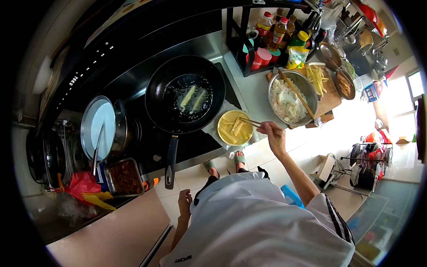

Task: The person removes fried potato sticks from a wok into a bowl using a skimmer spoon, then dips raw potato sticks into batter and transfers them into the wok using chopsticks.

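My right hand (272,133) is closed on a pair of chopsticks (250,121), whose tips reach into a yellow bowl (233,128) of pale cut strips in yellow liquid. Left of the bowl, a black frying pan (155,93) sits on the stove, with two strips (188,96) bubbling in oil. The pan's black handle (171,162) points toward me. Low beside my body hangs my left hand (185,202), away from the pan and bowl; its fingers look curled, but what they hold, if anything, is too small to tell.
A steel bowl (270,95) of white food with chopsticks across it stands right of the yellow bowl. Beyond are cut strips (316,79) on a board, and bottles (278,33) on a rack. At left are a lidded pot (98,127) and a tray of brown food (125,177).
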The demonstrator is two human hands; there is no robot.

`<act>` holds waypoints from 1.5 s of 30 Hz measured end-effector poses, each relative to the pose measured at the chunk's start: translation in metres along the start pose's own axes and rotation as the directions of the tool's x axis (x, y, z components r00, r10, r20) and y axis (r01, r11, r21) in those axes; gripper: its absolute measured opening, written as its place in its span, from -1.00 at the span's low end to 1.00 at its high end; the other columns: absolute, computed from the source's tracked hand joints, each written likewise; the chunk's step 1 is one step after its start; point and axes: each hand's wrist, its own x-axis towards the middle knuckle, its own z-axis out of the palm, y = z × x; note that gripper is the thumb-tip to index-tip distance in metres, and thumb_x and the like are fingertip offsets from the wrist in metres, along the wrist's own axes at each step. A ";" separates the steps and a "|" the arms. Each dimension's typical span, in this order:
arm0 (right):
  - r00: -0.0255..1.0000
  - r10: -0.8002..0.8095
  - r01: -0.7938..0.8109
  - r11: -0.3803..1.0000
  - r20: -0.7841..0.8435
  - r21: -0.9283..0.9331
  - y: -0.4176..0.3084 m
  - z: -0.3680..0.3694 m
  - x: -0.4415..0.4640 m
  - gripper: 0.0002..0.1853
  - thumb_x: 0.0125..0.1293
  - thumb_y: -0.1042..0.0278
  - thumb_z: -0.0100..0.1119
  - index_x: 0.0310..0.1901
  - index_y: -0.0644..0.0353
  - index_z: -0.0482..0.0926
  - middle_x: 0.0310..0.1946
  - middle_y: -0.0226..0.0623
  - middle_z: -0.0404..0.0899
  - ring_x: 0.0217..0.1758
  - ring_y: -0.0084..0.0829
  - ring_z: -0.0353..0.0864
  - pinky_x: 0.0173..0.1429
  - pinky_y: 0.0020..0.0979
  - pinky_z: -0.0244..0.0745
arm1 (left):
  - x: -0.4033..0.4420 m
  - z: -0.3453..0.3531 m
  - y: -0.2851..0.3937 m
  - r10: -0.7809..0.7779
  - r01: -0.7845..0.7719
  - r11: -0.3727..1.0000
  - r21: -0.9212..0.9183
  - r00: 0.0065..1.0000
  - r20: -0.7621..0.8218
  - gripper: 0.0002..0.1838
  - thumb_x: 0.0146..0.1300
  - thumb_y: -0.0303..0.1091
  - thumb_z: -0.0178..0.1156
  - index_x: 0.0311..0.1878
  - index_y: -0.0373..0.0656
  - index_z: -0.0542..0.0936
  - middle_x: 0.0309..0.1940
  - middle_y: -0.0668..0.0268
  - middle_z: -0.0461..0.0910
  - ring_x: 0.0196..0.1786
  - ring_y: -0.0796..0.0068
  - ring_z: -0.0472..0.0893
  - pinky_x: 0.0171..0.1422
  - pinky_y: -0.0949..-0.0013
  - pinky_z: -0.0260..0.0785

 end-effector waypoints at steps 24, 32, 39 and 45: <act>0.991 -0.073 0.082 0.994 0.114 -0.078 -0.019 -0.001 -0.009 -0.80 0.38 0.49 -0.02 -0.23 0.48 0.55 -0.34 -0.13 0.64 -0.25 -0.35 0.70 -0.20 -0.50 0.56 | 0.002 -0.012 0.038 0.135 -0.128 0.981 0.145 0.990 -0.039 -0.73 0.16 -0.64 0.02 -0.06 -0.22 0.47 -0.22 0.13 0.52 -0.24 0.28 0.58 -0.23 0.37 0.47; 0.993 0.048 -0.016 0.957 -0.104 0.289 -0.025 -0.019 -0.020 -0.70 0.44 0.27 -0.07 -0.17 0.39 0.52 -0.34 -0.09 0.62 -0.30 -0.28 0.70 -0.12 -0.34 0.65 | 0.001 -0.004 0.018 0.062 -0.063 0.995 0.082 0.998 0.016 -0.74 0.18 -0.63 0.02 -0.06 -0.23 0.47 -0.21 0.12 0.52 -0.23 0.25 0.58 -0.22 0.36 0.47; 0.923 0.315 -0.187 0.868 -0.220 0.459 0.020 -0.031 -0.030 -0.66 0.43 0.22 -0.06 -0.14 0.44 0.46 -0.29 0.03 0.61 -0.25 -0.16 0.69 -0.11 -0.30 0.65 | 0.006 -0.006 0.037 0.132 -0.131 0.978 0.161 0.991 0.006 -0.76 0.19 -0.60 0.03 -0.07 -0.23 0.47 -0.21 0.11 0.53 -0.22 0.24 0.58 -0.19 0.33 0.47; 0.894 0.420 -0.242 0.747 -0.157 0.620 -0.012 -0.043 -0.025 -0.67 0.44 0.24 -0.09 -0.12 0.43 0.44 -0.22 0.11 0.60 -0.18 -0.15 0.67 -0.03 -0.27 0.63 | 0.002 -0.007 0.043 0.142 -0.139 0.973 0.184 0.990 0.001 -0.78 0.21 -0.58 0.02 -0.07 -0.23 0.48 -0.21 0.12 0.53 -0.23 0.26 0.58 -0.20 0.34 0.47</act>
